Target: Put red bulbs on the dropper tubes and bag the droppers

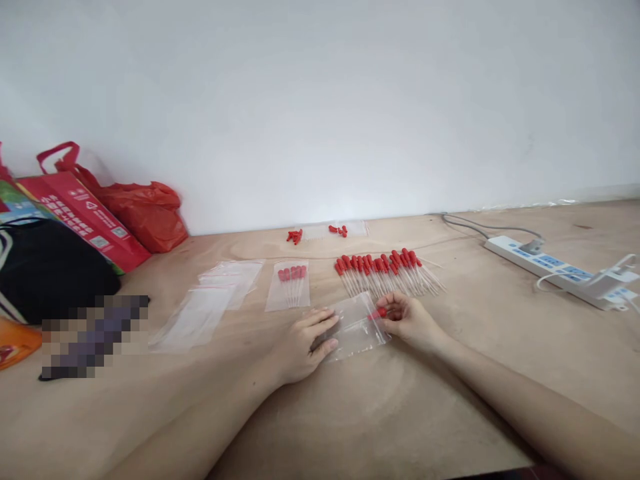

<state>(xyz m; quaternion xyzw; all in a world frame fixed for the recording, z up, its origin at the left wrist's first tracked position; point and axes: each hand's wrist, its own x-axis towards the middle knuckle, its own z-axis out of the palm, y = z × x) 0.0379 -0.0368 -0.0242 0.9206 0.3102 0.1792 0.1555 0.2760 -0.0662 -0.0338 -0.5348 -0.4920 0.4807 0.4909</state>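
Observation:
A clear zip bag (353, 333) lies in front of me. My left hand (313, 340) is closed on its left end, fingers along the upper edge and thumb along the lower. My right hand (404, 319) pinches the red bulb of a dropper (379, 313) at the bag's right end; the dropper's thin stem points into the bag's mouth. Just beyond the bag, a row of red-bulbed droppers (380, 270) lies side by side, stems toward me. To the left, a filled bag (290, 287) holds several droppers.
Flat zip bags (205, 310) are spread at left. Loose red bulbs (295, 236) and another bag (355, 229) lie near the wall. A power strip (555, 267) with cables is on the right. Red bags (140, 213) and a black bag (55, 267) stand at far left.

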